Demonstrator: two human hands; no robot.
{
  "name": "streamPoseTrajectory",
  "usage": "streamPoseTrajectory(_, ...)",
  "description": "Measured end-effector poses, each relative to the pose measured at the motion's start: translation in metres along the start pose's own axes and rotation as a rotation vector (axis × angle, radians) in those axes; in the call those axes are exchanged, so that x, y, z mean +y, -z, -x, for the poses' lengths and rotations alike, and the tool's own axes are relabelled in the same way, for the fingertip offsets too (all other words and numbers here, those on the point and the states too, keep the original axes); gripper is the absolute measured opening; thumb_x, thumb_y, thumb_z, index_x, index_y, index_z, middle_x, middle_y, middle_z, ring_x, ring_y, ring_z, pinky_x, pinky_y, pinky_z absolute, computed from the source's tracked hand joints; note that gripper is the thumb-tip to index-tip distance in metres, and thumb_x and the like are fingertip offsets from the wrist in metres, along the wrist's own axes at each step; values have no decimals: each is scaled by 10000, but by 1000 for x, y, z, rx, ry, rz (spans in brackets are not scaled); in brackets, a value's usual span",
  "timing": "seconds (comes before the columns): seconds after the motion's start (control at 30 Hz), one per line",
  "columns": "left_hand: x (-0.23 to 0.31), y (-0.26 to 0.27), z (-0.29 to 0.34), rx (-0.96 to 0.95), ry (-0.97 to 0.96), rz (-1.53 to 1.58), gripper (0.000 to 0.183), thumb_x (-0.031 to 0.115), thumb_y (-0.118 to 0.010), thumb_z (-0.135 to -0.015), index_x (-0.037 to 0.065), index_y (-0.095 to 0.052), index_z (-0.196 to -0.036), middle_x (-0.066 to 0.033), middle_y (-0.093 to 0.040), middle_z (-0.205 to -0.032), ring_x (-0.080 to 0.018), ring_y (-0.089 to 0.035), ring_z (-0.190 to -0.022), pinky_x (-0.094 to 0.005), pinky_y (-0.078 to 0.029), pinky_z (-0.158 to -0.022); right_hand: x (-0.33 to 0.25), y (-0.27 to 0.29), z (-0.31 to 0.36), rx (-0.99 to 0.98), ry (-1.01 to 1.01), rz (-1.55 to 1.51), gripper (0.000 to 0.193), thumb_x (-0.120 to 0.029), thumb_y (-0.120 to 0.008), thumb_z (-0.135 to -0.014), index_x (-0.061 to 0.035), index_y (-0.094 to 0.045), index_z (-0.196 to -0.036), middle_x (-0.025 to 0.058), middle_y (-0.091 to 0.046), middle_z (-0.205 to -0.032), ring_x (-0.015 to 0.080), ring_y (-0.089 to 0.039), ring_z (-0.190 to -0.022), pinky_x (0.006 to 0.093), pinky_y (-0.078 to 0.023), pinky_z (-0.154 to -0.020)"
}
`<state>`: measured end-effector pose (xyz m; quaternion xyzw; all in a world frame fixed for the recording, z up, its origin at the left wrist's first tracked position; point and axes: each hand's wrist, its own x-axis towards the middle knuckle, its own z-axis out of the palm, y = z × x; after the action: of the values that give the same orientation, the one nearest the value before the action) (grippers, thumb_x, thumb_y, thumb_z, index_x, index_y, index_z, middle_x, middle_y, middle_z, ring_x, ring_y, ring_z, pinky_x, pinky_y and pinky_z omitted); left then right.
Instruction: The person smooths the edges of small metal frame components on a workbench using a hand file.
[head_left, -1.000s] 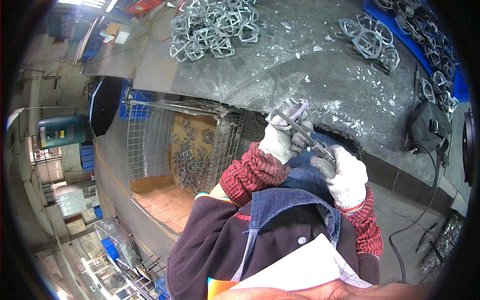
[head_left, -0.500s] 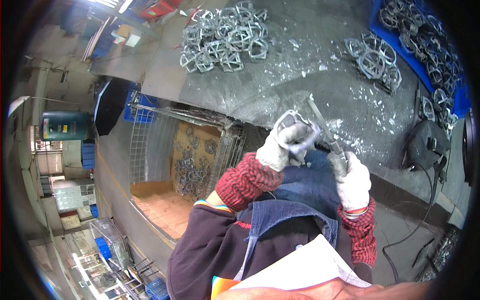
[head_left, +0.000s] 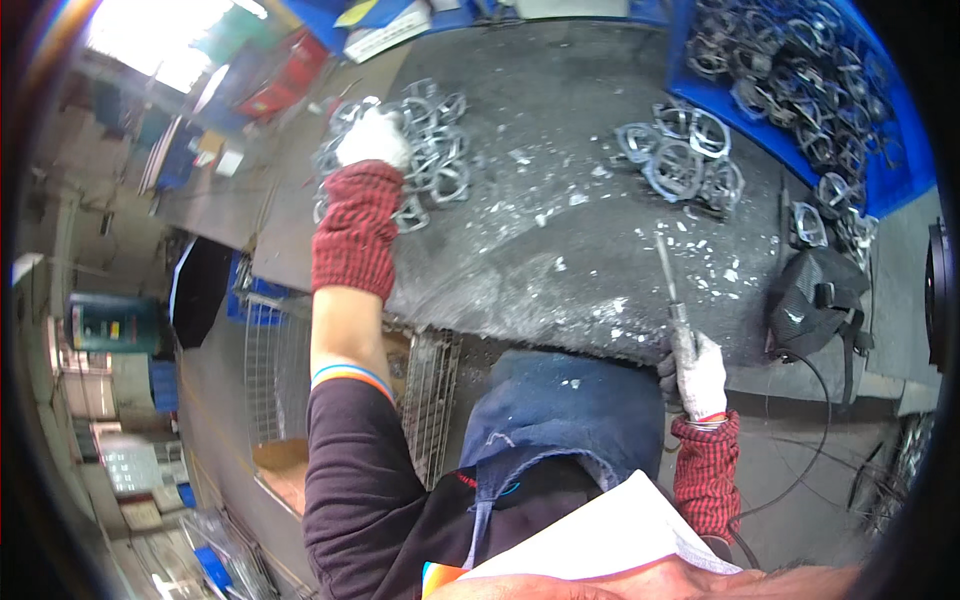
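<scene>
My left hand (head_left: 375, 140), in a white glove and red knitted sleeve, reaches over the far-left pile of silvery metal ring-shaped frames (head_left: 448, 180). Its fingers are hidden behind the glove's back, so whether a frame is in them does not show. Closer to me, my right hand (head_left: 698, 375), gloved in white and grey, is closed around the handle of a file (head_left: 667, 268). The narrow blade points away from me over the table's near edge. A smaller group of the same frames (head_left: 675, 168) lies farther right on the dark worktable (head_left: 480, 265).
A blue bin (head_left: 905, 185) heaped with dark metal frames stands at the far right. Below it lies a black bag-like object (head_left: 818, 295) with a cable. Pale metal flakes (head_left: 578, 199) litter the table. Left of my lap is a wire cage (head_left: 432, 400).
My left hand has swung from in front of me, where it held a metal frame, up to the far-left pile. My right hand keeps the file, now lower. The view has shifted.
</scene>
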<state>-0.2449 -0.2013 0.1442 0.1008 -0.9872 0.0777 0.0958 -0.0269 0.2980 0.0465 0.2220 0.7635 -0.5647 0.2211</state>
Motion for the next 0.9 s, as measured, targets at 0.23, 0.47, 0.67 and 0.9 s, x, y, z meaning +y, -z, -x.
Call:
streamPoseTrajectory(0.23,187,39,-19,63,-309,300,445,497,-711,-894,222,-761,-1241,-152,-740,-1202,-405,-719,-1131,-527,-582,-967,1,20,-11,-125,-49,-368,488,-463,-591,-1104,13,-695,-1089,70,-635,-641,154,-586,-452,301,-476,-412)
streamPoseTrajectory(0.47,389,-13,-47,-282,-422,686,786,590,-729,-876,179,-560,-1524,-191,-572,-1512,-409,-550,-1401,-519,-476,-1148,16,30,-13,-102,57,-553,666,-608,-592,-1061,52,-675,-1086,128,-679,-675,200,-640,-476,330,-537,-426)
streamPoseTrajectory(0.67,425,-63,-64,-423,-519,402,517,443,-702,-883,214,-750,-1344,-145,-634,-1471,-382,-621,-1317,-490,-526,-1113,23,31,-17,-166,71,-584,710,-626,-580,-1058,78,-666,-1093,143,-679,-675,220,-643,-475,351,-560,-432)
streamPoseTrajectory(0.9,374,-42,-41,-470,-721,197,352,338,-597,-927,159,-834,-1116,-167,-760,-1235,-365,-730,-1166,-452,-575,-997,24,28,-15,-77,152,-504,729,-634,-445,-1108,40,-705,-1008,98,-663,-622,203,-633,-451,323,-508,-426)
